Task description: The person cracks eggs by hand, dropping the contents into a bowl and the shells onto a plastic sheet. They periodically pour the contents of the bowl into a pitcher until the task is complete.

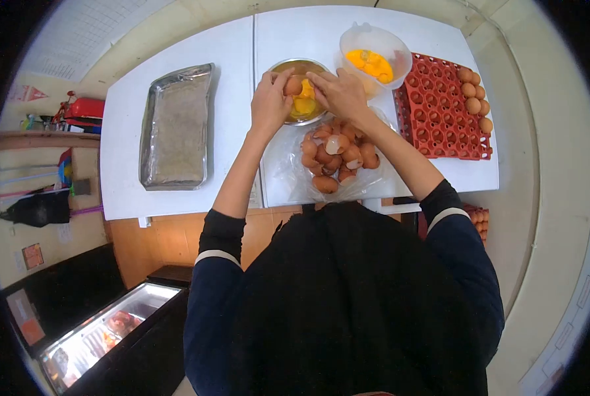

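Note:
Over a metal bowl (281, 66) my left hand (270, 102) is closed round a brown eggshell (293, 86). My right hand (342, 94) is at the bowl's right side, fingers bent inward close to the shell; what they hold, if anything, is hidden. Orange yolk (304, 105) shows in the bowl below and between the hands. Nearer my body, a clear plastic bag (288, 173) bears a heap of cracked brown eggshells (334, 145). Beyond my right hand stands a translucent plastic bowl (400, 49) with yolks (370, 65) in it.
Red egg trays (433, 109) are stacked at the right, with several whole eggs (473, 105) along their far right side. A foil-lined rectangular tray (178, 132) lies on the white table (235, 59) at the left. More eggs (479, 221) sit below the table's right end.

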Tool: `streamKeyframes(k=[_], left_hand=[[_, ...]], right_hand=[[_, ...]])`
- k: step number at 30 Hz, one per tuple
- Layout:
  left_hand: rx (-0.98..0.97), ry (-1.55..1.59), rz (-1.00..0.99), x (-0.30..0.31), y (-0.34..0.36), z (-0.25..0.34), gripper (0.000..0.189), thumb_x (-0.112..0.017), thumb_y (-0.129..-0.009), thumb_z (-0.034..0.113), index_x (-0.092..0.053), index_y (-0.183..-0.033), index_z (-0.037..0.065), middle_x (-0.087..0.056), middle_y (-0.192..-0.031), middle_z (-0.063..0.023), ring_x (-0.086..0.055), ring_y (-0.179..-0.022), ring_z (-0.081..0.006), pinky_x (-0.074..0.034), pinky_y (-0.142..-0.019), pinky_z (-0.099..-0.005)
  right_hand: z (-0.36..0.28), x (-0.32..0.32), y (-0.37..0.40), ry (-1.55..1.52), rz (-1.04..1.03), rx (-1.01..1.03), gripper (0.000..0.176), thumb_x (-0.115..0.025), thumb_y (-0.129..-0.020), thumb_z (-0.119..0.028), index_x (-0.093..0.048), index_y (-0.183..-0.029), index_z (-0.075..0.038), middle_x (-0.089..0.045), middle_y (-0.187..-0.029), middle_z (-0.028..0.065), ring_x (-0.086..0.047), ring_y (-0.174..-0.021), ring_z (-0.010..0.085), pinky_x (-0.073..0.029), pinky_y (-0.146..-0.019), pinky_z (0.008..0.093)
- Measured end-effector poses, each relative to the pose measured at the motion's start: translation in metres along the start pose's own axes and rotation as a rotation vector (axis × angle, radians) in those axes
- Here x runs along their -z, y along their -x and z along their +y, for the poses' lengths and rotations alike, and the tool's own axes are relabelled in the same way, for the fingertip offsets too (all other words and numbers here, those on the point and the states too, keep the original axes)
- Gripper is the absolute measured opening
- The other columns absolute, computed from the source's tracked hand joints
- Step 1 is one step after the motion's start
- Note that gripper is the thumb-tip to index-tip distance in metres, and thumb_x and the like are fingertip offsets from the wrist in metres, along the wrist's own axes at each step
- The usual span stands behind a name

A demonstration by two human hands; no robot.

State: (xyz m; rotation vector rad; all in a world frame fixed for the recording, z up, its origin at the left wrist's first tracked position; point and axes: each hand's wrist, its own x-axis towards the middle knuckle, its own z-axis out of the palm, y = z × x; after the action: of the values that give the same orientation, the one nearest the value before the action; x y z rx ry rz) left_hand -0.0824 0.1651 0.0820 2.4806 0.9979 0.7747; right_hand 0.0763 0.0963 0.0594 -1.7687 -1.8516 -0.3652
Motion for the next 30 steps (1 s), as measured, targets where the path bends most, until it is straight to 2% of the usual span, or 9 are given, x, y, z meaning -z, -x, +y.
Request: streamKeyframes(k=[4, 6, 10, 13, 15, 19, 22, 24, 30], left_hand=[[-0.030, 0.215, 0.030, -0.018, 0.014, 0.037, 0.043, -0.066, -0.063, 0.005, -0.054, -0.104, 0.007, -0.057, -0.092, -0.0114, -0.056, -0.086, -0.0272, -0.046, -0.074, -0.0342], [-0.032, 0.273, -0.203, -0.021, 0.027, 0.069, 0.035, -0.066, -0.063, 0.013, -0.054, -0.096, 0.006, -0.058, -0.090, -0.0101, -0.053, -0.087, -0.0279, -0.040, -0.076, -0.0378], [-0.167, 0.171, -0.308, -0.061, 0.040, 0.085, 0.036, -0.069, -0.063, 0.018, -0.059, -0.097, 0.009, -0.059, -0.090, -0.0081, -0.053, -0.089, -0.0263, -0.037, -0.081, -0.0381], [-0.294, 0.128, -0.360, -0.078, 0.043, 0.085, 0.035, -0.068, -0.065, 0.024, -0.060, -0.096, 0.010, -0.058, -0.093, -0.0088, -0.051, -0.092, -0.0273, -0.033, -0.083, -0.0394], [-0.321, 0.150, -0.158, -0.072, 0.046, 0.087, 0.030, -0.066, -0.067, 0.024, -0.061, -0.093, 0.010, -0.055, -0.099, -0.0103, -0.048, -0.095, -0.0289, -0.033, -0.083, -0.0403], [0.229, -0.052, 0.360, -0.048, 0.038, 0.023, 0.048, -0.065, -0.066, 0.023, -0.051, -0.108, 0.004, -0.049, -0.108, -0.0135, -0.043, -0.102, -0.0302, -0.032, -0.088, -0.0423], [0.644, -0.198, 0.332, -0.033, 0.044, -0.034, 0.059, -0.060, -0.071, 0.024, -0.034, -0.119, 0.000, -0.052, -0.099, -0.0213, -0.049, -0.096, -0.0323, -0.039, -0.083, -0.0430], [1.038, 0.855, -0.163, -0.023, 0.043, -0.047, 0.040, -0.049, -0.077, 0.019, -0.044, -0.108, -0.006, -0.056, -0.086, -0.0202, -0.060, -0.069, -0.0280, -0.052, -0.058, -0.0368], [0.907, 0.740, -0.206, -0.022, 0.015, -0.059, 0.030, -0.038, -0.081, 0.012, -0.046, -0.098, -0.012, -0.059, -0.073, -0.0216, -0.061, -0.051, -0.0256, -0.054, -0.044, -0.0301]], right_hand=[[0.001, 0.074, 0.018, -0.165, -0.308, -0.281, 0.031, -0.058, -0.072, -0.028, -0.062, -0.100, -0.014, -0.060, -0.074, 0.0040, -0.058, -0.070, 0.0233, -0.046, -0.058, 0.0358], [0.010, 0.098, 0.037, -0.049, -0.598, -0.518, 0.028, -0.058, -0.072, -0.032, -0.063, -0.090, -0.012, -0.062, -0.079, 0.0039, -0.060, -0.073, 0.0225, -0.047, -0.061, 0.0347], [0.033, 0.082, 0.100, -0.299, -0.583, -0.708, 0.029, -0.062, -0.066, -0.036, -0.056, -0.079, -0.012, -0.062, -0.072, 0.0085, -0.060, -0.071, 0.0287, -0.046, -0.060, 0.0403], [0.024, 0.078, 0.115, -0.212, -0.651, -0.782, 0.046, -0.064, -0.066, -0.041, -0.051, -0.097, -0.010, -0.063, -0.083, 0.0104, -0.060, -0.080, 0.0313, -0.045, -0.067, 0.0416], [0.023, 0.078, 0.122, -0.236, -0.614, -0.782, 0.048, -0.065, -0.066, -0.042, -0.051, -0.098, -0.009, -0.063, -0.083, 0.0111, -0.060, -0.080, 0.0315, -0.045, -0.067, 0.0415], [0.025, 0.089, 0.127, -0.284, -0.574, -0.826, 0.050, -0.065, -0.067, -0.043, -0.051, -0.098, -0.006, -0.062, -0.082, 0.0143, -0.060, -0.080, 0.0321, -0.045, -0.067, 0.0412], [0.029, 0.094, 0.129, -0.348, -0.526, -0.856, 0.049, -0.066, -0.067, -0.043, -0.051, -0.092, -0.004, -0.060, -0.073, 0.0147, -0.061, -0.071, 0.0289, -0.045, -0.062, 0.0372], [0.031, 0.092, 0.130, -0.368, -0.474, -0.814, 0.048, -0.066, -0.067, -0.042, -0.052, -0.092, -0.003, -0.060, -0.074, 0.0146, -0.060, -0.071, 0.0277, -0.045, -0.062, 0.0359], [0.031, 0.098, 0.123, -0.423, -0.395, -0.785, 0.046, -0.066, -0.068, -0.043, -0.056, -0.088, -0.002, -0.061, -0.077, 0.0151, -0.060, -0.073, 0.0276, -0.045, -0.064, 0.0350]])
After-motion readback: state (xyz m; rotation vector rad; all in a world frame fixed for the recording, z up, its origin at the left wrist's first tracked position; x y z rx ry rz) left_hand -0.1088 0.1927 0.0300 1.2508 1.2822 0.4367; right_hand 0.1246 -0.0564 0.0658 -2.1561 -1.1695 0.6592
